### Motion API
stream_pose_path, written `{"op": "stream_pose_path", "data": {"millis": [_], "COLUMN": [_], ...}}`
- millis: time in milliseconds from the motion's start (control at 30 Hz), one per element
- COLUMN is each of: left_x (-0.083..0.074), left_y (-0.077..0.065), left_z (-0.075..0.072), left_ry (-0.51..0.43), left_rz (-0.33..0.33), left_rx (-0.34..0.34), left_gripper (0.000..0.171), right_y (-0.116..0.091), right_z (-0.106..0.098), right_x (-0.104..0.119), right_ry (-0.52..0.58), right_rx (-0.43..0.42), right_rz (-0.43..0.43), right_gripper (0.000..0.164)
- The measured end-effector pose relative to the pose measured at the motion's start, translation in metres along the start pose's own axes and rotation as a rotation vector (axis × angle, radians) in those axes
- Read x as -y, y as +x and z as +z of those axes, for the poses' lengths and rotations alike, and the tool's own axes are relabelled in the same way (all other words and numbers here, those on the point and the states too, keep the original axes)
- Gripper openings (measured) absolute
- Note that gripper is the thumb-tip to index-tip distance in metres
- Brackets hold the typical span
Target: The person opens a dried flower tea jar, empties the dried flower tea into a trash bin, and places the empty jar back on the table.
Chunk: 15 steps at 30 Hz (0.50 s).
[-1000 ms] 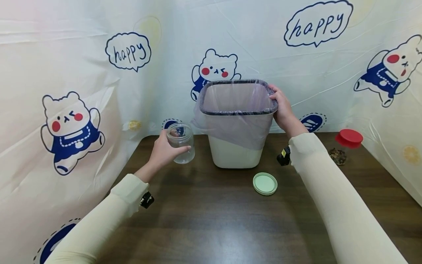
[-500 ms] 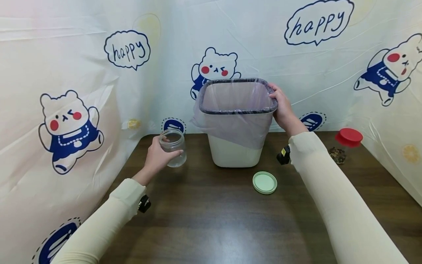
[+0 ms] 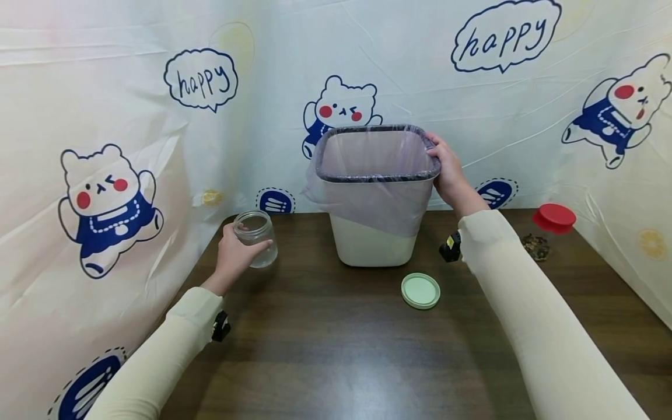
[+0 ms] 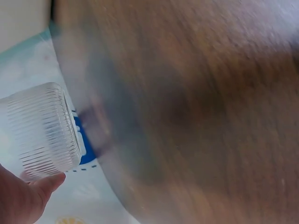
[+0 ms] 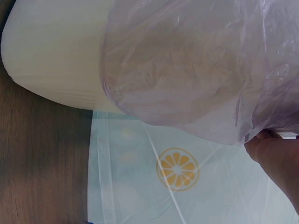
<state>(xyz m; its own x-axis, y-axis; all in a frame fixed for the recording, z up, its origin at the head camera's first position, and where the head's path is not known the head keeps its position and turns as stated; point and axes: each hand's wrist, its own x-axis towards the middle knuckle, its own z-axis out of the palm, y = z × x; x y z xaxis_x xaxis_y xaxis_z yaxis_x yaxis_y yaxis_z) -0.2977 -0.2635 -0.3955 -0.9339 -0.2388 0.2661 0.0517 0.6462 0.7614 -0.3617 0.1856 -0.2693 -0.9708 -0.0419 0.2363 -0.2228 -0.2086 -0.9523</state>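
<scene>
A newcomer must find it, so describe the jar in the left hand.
On the brown table stands a cream waste bin with a purple liner. To its left in the head view, the left hand grips a clear, ribbed jar. Its open mouth sets it apart from the red-lidded jar at far right.

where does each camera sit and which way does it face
Head: worn on the head, facing forward and down at the bin, jar and table; left hand, right hand and sleeves show.
Left wrist: on that wrist, facing the jar and table; part of the left hand shows.
Right wrist: on that wrist, facing the bin and its bag; part of the right hand shows.
Head and left wrist share the jar; head and right wrist, the bin.
</scene>
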Motion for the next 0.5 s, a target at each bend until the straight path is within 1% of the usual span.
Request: {"op": "stream_pose_path", "data": {"millis": [167,333,500], "left_x": [0.009,0.017,0.022], "left_y": [0.001,0.002,0.003], "left_z": [0.0,-0.001,-0.003], "left_ry": [-0.002,-0.014,-0.024], "left_rz": [-0.026,-0.061,-0.066], "left_rx": [-0.011,-0.017,-0.026], "left_gripper": [0.09,0.094,0.097], "right_y": [0.0,0.001,0.001], "right_z": [0.0,0.001,0.0], "right_x": [-0.001,-0.001,0.0], "right_ry": [0.007,0.02,0.011], "right_rx": [0.002,-0.001,-0.003], "right_rz": [0.0,-0.001,-0.003], "right_gripper": [0.059,0.06,0.06]}}
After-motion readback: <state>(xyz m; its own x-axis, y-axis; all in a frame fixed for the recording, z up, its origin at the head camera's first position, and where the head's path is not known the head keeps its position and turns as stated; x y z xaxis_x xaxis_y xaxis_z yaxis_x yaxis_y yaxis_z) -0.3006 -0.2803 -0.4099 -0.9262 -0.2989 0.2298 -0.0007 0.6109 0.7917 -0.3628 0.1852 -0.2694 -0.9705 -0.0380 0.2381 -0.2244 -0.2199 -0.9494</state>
